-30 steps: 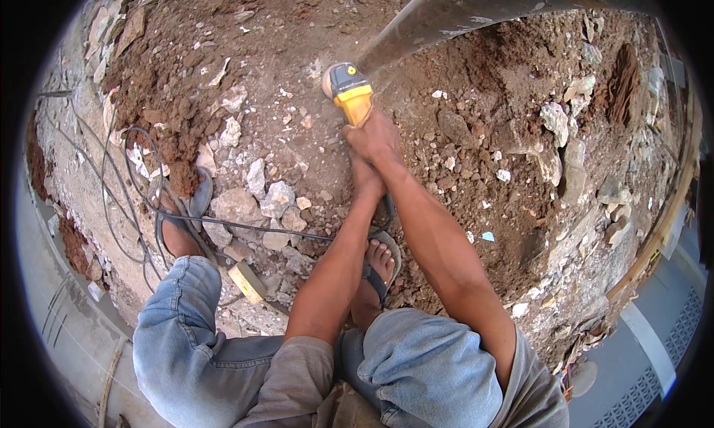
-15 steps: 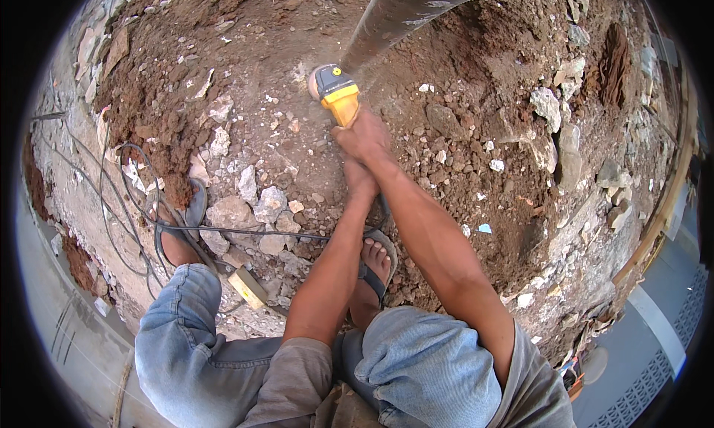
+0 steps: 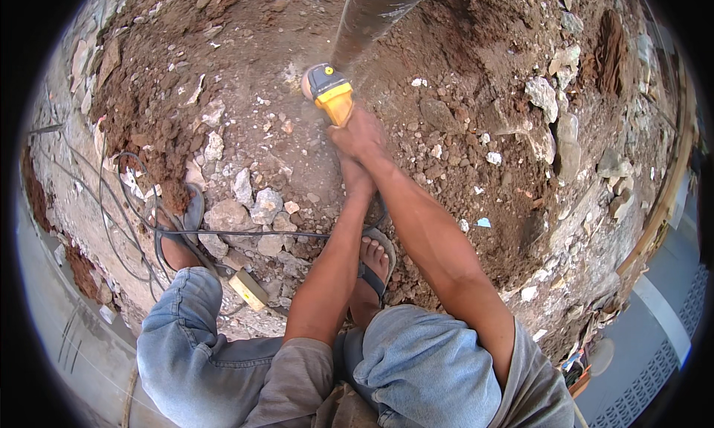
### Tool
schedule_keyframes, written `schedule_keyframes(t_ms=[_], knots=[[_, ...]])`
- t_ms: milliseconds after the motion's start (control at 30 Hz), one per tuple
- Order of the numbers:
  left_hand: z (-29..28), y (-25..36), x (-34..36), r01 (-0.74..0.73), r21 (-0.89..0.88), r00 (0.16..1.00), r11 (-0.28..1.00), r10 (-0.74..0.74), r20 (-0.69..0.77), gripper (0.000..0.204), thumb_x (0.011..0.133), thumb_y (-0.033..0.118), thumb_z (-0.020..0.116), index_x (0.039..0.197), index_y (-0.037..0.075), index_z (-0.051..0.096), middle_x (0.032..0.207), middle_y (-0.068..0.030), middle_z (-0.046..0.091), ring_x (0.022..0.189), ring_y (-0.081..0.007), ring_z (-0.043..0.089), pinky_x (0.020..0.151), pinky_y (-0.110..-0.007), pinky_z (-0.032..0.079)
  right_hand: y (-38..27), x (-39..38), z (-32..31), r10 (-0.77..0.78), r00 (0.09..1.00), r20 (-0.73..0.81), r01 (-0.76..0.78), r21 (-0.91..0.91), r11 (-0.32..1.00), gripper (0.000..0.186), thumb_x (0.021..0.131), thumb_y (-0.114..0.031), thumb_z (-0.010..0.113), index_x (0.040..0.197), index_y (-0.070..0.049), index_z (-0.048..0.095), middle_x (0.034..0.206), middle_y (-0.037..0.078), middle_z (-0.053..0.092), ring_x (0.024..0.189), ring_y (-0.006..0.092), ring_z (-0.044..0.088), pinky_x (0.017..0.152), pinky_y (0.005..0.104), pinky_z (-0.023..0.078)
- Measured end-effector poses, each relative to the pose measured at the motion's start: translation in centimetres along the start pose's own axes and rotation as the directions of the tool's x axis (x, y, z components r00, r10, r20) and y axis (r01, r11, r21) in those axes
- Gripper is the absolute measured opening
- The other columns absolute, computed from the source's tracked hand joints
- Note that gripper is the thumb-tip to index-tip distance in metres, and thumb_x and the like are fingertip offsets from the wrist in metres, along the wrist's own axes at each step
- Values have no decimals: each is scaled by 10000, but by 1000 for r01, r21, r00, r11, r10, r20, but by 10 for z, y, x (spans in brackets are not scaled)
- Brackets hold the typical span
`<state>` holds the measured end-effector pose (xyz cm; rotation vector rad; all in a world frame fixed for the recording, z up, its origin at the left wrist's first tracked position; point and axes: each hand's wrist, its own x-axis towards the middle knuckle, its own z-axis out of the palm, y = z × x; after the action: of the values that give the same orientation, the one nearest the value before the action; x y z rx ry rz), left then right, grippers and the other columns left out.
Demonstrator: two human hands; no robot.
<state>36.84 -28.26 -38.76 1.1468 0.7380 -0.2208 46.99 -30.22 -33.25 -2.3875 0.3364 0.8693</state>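
A yellow and black angle grinder (image 3: 333,101) sits low by the lower end of a dark metal pipe (image 3: 372,19), which slants up out of the dirt. Its round disc (image 3: 306,86) points to the left, in hazy dust; whether it touches the pipe I cannot tell. My right hand (image 3: 359,136) is closed around the grinder's yellow body. Lower down, my left hand (image 3: 355,177) is closed at the tool's rear end, its fingers mostly hidden under my crossing right wrist.
A black cable (image 3: 245,232) crosses behind my left forearm and loops at the left. Pale rocks (image 3: 230,214) lie between my sandalled feet, near a yellowish block (image 3: 248,289). Loose brown soil and rubble surround me. Larger stones (image 3: 541,98) and a plank (image 3: 658,220) edge the right.
The whole view has shifted a little, so the grinder, pipe and stones appear slightly farther left. Both hands keep their hold on the grinder.
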Motion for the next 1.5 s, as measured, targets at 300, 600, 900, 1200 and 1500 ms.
schedule_keyframes(t_ms=[300, 600, 900, 1200, 1500], knots=[[3, -5, 2, -24, -61, 1000, 998, 26, 17, 325, 1031, 160, 541, 1327, 75, 435, 1194, -36, 530, 1039, -120, 546, 854, -284, 499, 8, 0, -3, -51, 998, 40, 50, 29, 998, 570, 754, -280, 733, 1230, -1, 589, 1126, 265, 681, 1106, 412, 651, 971, 468, 513], [-2, -31, 12, -43, 41, 999, 998, 44, -21, 394, 968, 207, 637, 1305, 54, 502, 1207, -48, 552, 1060, -133, 545, 883, -309, 488, 13, 7, 2, -15, 1000, 15, 14, 25, 1000, 615, 752, -278, 744, 1249, 13, 532, 1128, 261, 680, 1096, 422, 653, 969, 475, 513], [9, -39, 10, -83, 29, 996, 996, 83, -11, 520, 933, 217, 684, 1358, 41, 443, 1275, -66, 515, 1148, -162, 500, 960, -328, 458, 12, 4, -12, 18, 999, 45, -16, -45, 999, 639, 746, -333, 771, 1250, -12, 543, 1130, 252, 683, 1091, 412, 653, 958, 473, 512], [25, -55, 11, -133, 107, 980, 985, 147, -136, 334, 1050, 250, 500, 1326, 69, 453, 1186, -40, 533, 1041, -137, 547, 834, -303, 513, 20, 8, -14, -35, 999, 28, 38, -106, 994, 626, 741, -358, 773, 1220, -17, 560, 1087, 243, 693, 1051, 413, 664, 928, 477, 519], [39, -42, 5, -131, 12, 980, 991, 131, -152, 316, 1053, 241, 493, 1320, 77, 452, 1154, -42, 539, 994, -144, 566, 802, -304, 525, 25, 11, -19, -59, 997, 51, 64, -105, 992, 617, 739, -337, 769, 1217, -21, 538, 1083, 238, 696, 1059, 400, 667, 932, 473, 515]])
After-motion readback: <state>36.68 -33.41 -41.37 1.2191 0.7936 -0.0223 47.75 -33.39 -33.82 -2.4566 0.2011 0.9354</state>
